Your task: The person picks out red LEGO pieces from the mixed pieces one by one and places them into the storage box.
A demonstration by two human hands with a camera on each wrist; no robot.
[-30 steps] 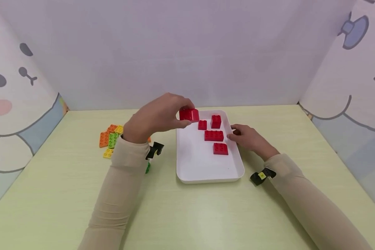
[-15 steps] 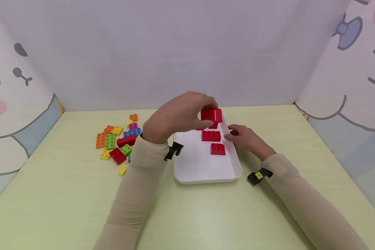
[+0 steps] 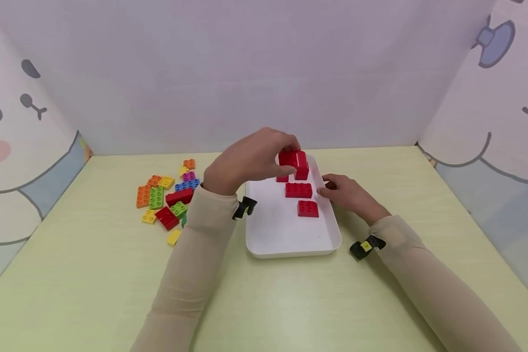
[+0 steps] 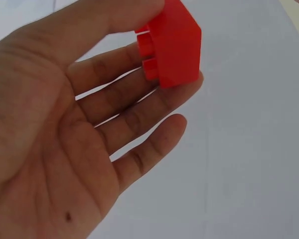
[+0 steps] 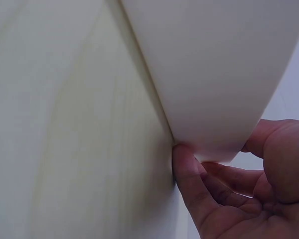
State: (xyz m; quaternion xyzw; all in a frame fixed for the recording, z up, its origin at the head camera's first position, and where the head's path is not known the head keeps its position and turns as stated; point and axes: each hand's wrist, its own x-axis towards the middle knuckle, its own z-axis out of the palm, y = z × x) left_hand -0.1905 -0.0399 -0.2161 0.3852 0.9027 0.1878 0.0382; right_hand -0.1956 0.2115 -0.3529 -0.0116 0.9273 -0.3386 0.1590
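Observation:
My left hand pinches a red toy brick over the back of a white tray. In the left wrist view the brick sits between thumb and fingertips, studs toward the palm. Below it in the tray lie a long red brick and another red brick with one rounded side. A small red brick and a taller one are partly hidden behind the held brick. My right hand holds the tray's right side; the right wrist view shows thumb and fingers gripping the tray wall.
Left of the tray, a loose group of bricks lies on the table: a green brick, an orange brick, a blue brick, red bricks and several others. A pale curtain wall stands behind the table.
My left hand has carried the red brick rightward, from above the tray's back left to over its back right. My right hand stays at the tray's side.

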